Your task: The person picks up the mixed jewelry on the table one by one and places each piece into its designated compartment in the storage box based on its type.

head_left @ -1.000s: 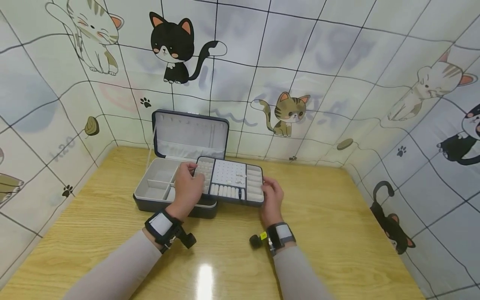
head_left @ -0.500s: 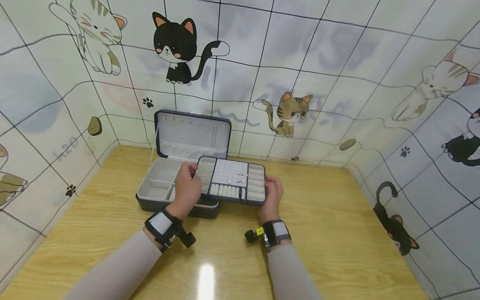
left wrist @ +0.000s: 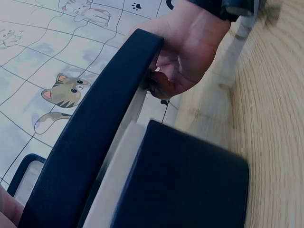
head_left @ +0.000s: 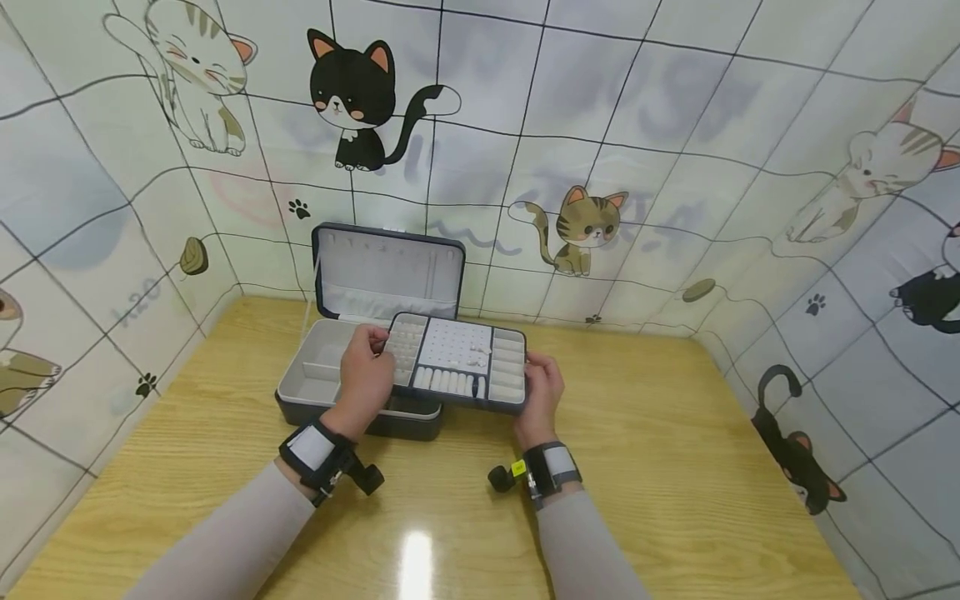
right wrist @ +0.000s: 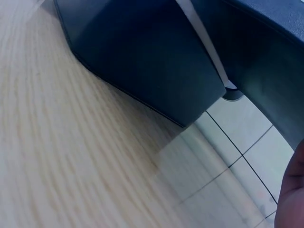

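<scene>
In the head view, both hands hold a jewelry tray [head_left: 457, 343] with pale compartments, ring rolls and a perforated earring panel bearing a few small earrings. My left hand [head_left: 366, 375] grips its left end, while my right hand [head_left: 540, 400] holds the right end. Beneath the tray's left part stands the dark jewelry box [head_left: 300, 408], its lid [head_left: 386, 271] raised against the wall. The left wrist view shows the tray's dark side [left wrist: 95, 128] raised above the box [left wrist: 190, 175], with a gap between. Fingertips [right wrist: 292, 194] of my right hand appear in the right wrist view.
The box sits on a wooden table [head_left: 660, 467], divided inside into pale compartments. Behind it rises a wall covering [head_left: 480, 167] printed with cats and grid lines. Cameras are strapped to both wrists.
The tray has shifted slightly left relative to the box, with both hands still gripping it. My left hand has moved a little left. The box and its raised lid stay in place.
</scene>
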{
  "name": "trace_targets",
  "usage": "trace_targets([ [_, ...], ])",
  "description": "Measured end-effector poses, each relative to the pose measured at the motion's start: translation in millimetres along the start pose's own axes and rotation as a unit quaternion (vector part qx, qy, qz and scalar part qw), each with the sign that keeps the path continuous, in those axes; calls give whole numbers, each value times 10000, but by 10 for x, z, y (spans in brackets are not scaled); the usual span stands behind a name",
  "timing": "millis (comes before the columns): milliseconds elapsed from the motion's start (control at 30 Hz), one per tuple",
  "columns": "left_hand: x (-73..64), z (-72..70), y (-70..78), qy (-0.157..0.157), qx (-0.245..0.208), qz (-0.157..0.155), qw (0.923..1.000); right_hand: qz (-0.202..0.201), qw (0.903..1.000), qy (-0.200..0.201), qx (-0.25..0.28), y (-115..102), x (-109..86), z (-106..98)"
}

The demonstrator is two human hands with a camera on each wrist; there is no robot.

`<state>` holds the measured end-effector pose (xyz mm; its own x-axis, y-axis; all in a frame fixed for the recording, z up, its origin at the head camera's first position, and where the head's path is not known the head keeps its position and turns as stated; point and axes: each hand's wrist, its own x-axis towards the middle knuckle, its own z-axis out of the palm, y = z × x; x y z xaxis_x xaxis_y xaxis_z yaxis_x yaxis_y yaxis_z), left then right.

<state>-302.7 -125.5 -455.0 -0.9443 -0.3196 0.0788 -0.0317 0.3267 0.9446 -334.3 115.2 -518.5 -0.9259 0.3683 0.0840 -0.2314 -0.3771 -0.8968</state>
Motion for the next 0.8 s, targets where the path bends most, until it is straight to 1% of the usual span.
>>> trace_targets([
  [133, 31, -62, -37, -89, 42, -84, 9999, -52, 9999, -126, -106, 23, -36, 25],
  [233, 50, -118, -62, -85, 112, -95, 9999, -41, 9995, -282, -125, 36, -57, 41],
  [400, 90, -196, -69, 93, 178, 110, 9997, 13, 9987, -505, -41, 56, -71, 52],
  [467, 104, -238, -61, 155, 160, 175, 9996, 77, 9978, -656, 27, 62, -80, 56],
  [667, 167, -400, -25, 149, -21, 181, 9997, 395, 9916, -1207, 256, 88, -112, 83],
  [800, 228, -541, 15, 207, -17, 274, 9994, 558, 9859, -1575, 131, 88, -160, 123],
])
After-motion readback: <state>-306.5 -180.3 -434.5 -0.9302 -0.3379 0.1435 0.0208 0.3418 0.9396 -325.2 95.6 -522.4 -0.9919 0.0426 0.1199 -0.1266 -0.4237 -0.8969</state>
